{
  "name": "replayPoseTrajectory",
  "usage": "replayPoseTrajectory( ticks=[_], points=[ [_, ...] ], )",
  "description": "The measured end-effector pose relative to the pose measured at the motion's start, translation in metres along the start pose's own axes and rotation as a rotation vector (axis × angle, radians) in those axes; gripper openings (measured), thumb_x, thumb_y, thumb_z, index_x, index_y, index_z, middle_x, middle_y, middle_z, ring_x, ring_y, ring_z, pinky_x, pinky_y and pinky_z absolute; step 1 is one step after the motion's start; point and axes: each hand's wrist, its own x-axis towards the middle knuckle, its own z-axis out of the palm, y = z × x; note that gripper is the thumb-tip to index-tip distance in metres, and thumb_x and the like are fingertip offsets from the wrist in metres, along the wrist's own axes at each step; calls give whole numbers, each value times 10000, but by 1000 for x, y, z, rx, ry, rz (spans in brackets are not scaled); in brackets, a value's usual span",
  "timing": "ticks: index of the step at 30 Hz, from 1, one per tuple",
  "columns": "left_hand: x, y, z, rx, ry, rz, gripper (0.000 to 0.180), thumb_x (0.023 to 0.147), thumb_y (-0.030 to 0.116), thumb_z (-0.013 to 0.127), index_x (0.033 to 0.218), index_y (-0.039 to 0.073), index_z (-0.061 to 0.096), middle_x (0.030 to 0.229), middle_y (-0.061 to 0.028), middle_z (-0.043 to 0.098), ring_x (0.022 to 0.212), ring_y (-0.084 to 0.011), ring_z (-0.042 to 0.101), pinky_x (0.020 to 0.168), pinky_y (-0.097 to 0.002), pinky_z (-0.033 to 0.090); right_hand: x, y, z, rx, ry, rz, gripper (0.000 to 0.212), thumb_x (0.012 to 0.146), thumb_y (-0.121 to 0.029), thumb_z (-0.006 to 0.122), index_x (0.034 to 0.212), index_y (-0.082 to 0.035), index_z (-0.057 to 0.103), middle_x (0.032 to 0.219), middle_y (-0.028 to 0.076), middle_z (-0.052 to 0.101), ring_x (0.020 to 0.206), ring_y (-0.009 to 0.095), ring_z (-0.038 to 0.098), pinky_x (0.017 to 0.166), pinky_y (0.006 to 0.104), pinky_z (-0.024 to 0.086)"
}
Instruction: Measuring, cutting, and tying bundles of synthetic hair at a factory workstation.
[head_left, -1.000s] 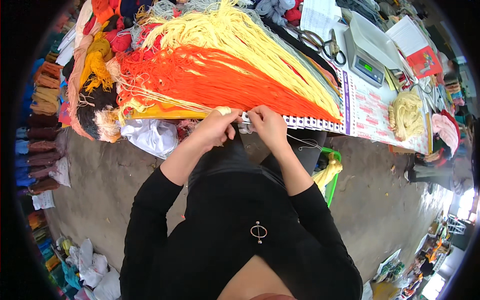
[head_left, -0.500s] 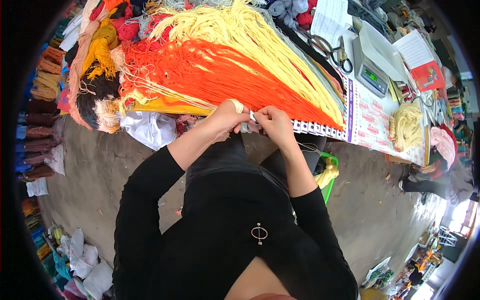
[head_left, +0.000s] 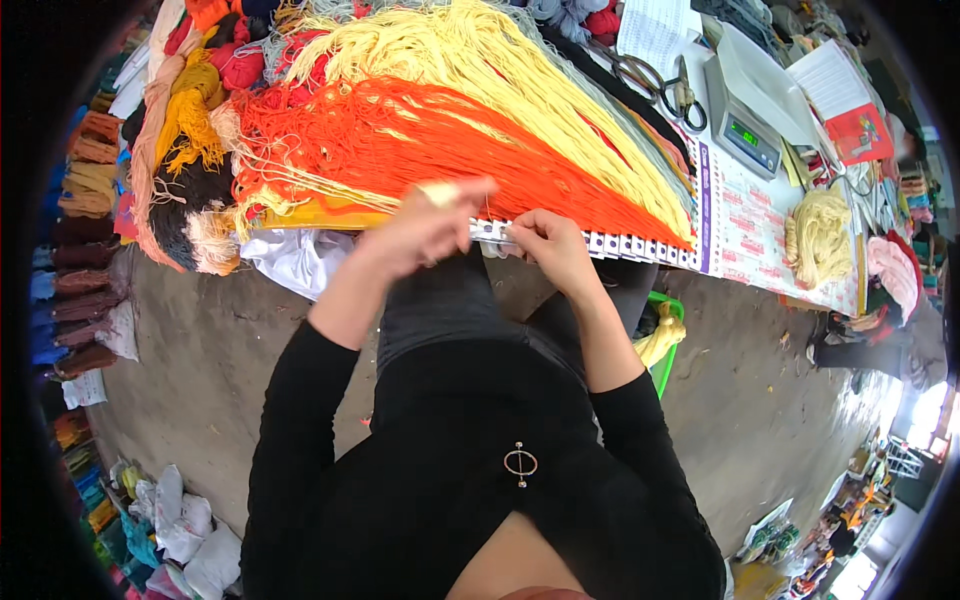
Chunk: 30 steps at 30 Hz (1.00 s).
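Observation:
My right hand (head_left: 553, 250) pinches a white card strip with dark punched holes (head_left: 488, 231) at the table's near edge. Just left of it, my left hand (head_left: 425, 228) is smeared by motion. Its index finger is stretched out, apart from the other fingers, and nothing shows between them. A pale yellow wrap (head_left: 436, 194) sits on that hand. Beyond both hands lies a wide spread of orange-red thread (head_left: 430, 140), narrowing toward the right. Pale yellow thread (head_left: 520, 75) lies behind it. More white holed card (head_left: 630, 247) runs along the edge to the right of my right hand.
Scissors (head_left: 683, 100) and a digital scale (head_left: 745, 135) with a white tray stand at the back right. A cream yarn bundle (head_left: 820, 240) lies near the table's right end. A green basket (head_left: 668, 360) stands below the edge. Mixed skeins (head_left: 190, 120) fill the left end.
My left hand has come away from the right hand, moving left and up, with its index finger now extended. More of the holed card shows between the hands. The right hand keeps its pinch.

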Motion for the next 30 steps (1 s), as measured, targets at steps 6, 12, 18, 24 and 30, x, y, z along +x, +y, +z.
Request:
replayPoseTrajectory(
  ticks=[6,12,18,24,30],
  points=[
    [-4,-4,-15,291,352,87,161,807,225,603,791,67,623,568,30,503,426,-63,433,381,-209,327,-7,-10,7,-250,29,-32,194,858,-272,564,856,-90,630,672,23,640,674,184,630,624,300,466],
    [-50,27,-196,-390,556,462,276,859,219,584,1060,30,573,1084,-54,586,585,-77,464,462,-236,415,-9,-8,6,-239,36,-13,238,879,-313,513,871,-104,627,688,19,643,699,215,628,663,323,467],
    [-43,-14,-51,-266,202,262,347,886,297,547,1124,44,564,1139,-77,585,912,-159,591,797,-343,486,-35,-15,32,-30,156,-210,154,872,-182,568,897,-50,644,707,92,623,676,239,615,621,310,469],
    [-23,-36,40,-415,-84,106,463,988,351,321,1165,-21,533,1061,-96,595,888,-151,578,667,-265,474,-55,-35,47,388,1,-130,108,911,-96,524,880,-2,567,700,38,579,571,73,496,508,198,392],
    [-21,-26,40,-521,-99,136,414,985,322,345,1085,-16,562,1033,-132,604,823,-171,593,600,-287,479,-57,-32,39,492,43,-141,107,909,-91,530,860,-1,562,667,22,576,623,89,554,598,219,429]
  ],
)
